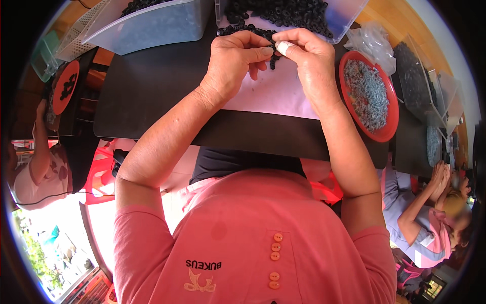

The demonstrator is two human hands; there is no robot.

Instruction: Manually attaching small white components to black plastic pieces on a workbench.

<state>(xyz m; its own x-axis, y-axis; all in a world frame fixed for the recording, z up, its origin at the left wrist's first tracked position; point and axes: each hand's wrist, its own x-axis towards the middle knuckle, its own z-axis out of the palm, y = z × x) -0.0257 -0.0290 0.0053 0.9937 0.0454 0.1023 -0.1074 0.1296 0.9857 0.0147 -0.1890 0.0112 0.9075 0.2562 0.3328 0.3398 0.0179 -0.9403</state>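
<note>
My left hand [234, 60] and my right hand [310, 54] meet over a pale pink sheet [276, 96] on the dark table. Thumb and forefinger of the left pinch a small black part [274, 46]. The right hand's fingertips close on the same spot, and what they grip is mostly hidden. White tape [284, 47] wraps my right thumb. Just beyond the fingers, small black ring-like parts [238, 29] are strewn on the sheet's far side, and a few lie under the fingertips.
A clear bin [351, 20] of black parts stands beyond my hands, a translucent bin [157, 31] at far left. Right of my forearm sits a red bowl [393, 114] of small, shiny bluish-grey pieces, beside a clear plastic bag [373, 44]. Other people work at both sides.
</note>
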